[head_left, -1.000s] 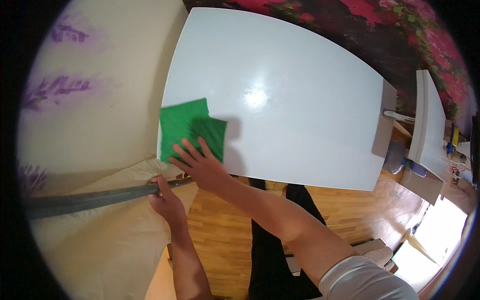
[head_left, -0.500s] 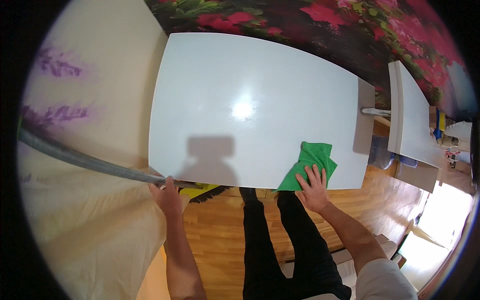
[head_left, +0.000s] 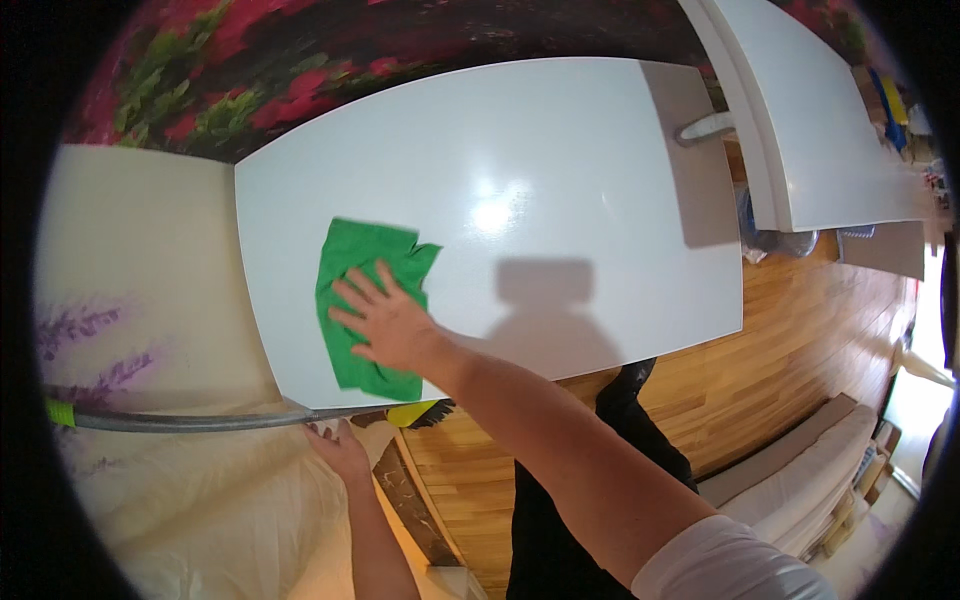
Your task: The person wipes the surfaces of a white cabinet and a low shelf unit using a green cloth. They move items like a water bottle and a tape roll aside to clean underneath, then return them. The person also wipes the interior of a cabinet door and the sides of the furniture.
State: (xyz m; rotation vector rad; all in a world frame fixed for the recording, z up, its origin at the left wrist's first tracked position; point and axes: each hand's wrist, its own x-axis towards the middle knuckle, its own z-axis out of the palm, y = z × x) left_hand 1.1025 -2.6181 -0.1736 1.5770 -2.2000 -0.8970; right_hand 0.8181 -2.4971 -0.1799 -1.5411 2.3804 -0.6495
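My right hand lies with its fingers spread on a green cloth. It presses the cloth flat on the left part of a glossy white tabletop. My right forearm reaches across the table's near edge. Below the table's near left corner, my left hand has its fingers closed around a long grey pole, partly hidden behind it. A yellow brush head with dark bristles shows under the table edge, close to the pole's right end; whether they join is hidden.
A second white top stands to the right, above plastic-wrapped items. Pale sheeting covers the lower left. Flowered wall covering borders the far edge. A cushioned seat sits on the wooden floor at right.
My right hand has carried the green cloth from the table's right side to its left, and the cloth is spread wider. My view has turned; my left hand stays at the pole.
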